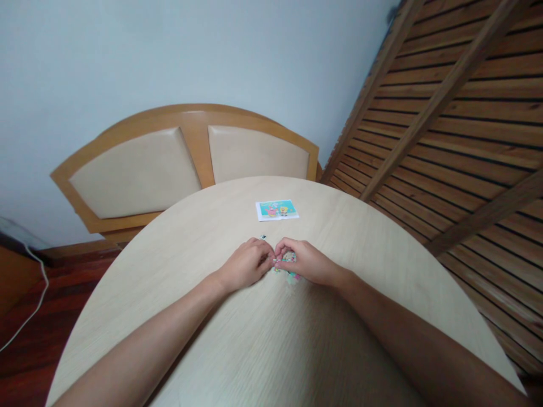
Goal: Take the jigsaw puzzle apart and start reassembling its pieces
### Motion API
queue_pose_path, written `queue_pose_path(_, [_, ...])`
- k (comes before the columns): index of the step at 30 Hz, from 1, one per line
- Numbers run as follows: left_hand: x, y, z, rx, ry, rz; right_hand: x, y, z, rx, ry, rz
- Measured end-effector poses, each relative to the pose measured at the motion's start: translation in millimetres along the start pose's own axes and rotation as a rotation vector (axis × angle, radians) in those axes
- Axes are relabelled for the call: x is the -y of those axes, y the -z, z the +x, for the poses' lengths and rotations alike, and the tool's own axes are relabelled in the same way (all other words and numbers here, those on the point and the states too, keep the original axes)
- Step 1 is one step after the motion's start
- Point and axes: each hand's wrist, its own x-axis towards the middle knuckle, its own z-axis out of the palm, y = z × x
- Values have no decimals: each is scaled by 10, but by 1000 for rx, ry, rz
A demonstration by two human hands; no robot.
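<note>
Fingers (285,243) of both hands are together, tip to tip: left hand (244,264) and right hand (311,263) appear clamped on one pale sliver (278,260) over the table (237,350), nearer to me than the card (278,210).

Biggest first: a plain, pale wall (169,51) fills the far side, and brown slats (462,124) with dark gaps slope up on my right. Now the table, whose smooth top gives little grip; a sweep of either wrist could send loose bits skating. It's round and pale, with fine streaks of grain. Past its edge, the headboard (195,141): an arched wooden frame around two cream panels that look padded.

Down a size, the card, flat and untouched beyond my hands; a straying knuckle could knock it askew. It's a white-edged oblong, pink and yellow cartoon figures on turquoise.

Smaller again, the pile (292,276), partly under my right hand, and this is the likeliest upset: letting my palm sink could scatter it. Green and pink show, too blurred for me to read any edges. One stray bit (263,237), dark and white, sits just past my left knuckles, easily brushed away.

Last, that sliver: a loosened pinch could drop it, an uneven tug could bend it. It's thin and light-coloured; paper or plastic, I can't tell.
</note>
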Motion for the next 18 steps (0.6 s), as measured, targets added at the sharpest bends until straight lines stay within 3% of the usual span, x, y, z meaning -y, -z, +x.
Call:
queue_pose_path(4, [-48, 40, 12, -21, 204, -69, -45, 2, 11, -4, -22, 167])
queue_pose_path(7, [3, 93, 15, 0, 270, -72, -25, 85, -7, 19, -30, 71])
queue_pose_path(13, [101, 193, 0, 42, 221, 23, 122, 327, -127, 101, -128, -419])
queue_pose_path(18, [35, 70, -41, 24, 49, 130, 124, 335, -95, 105, -253, -402])
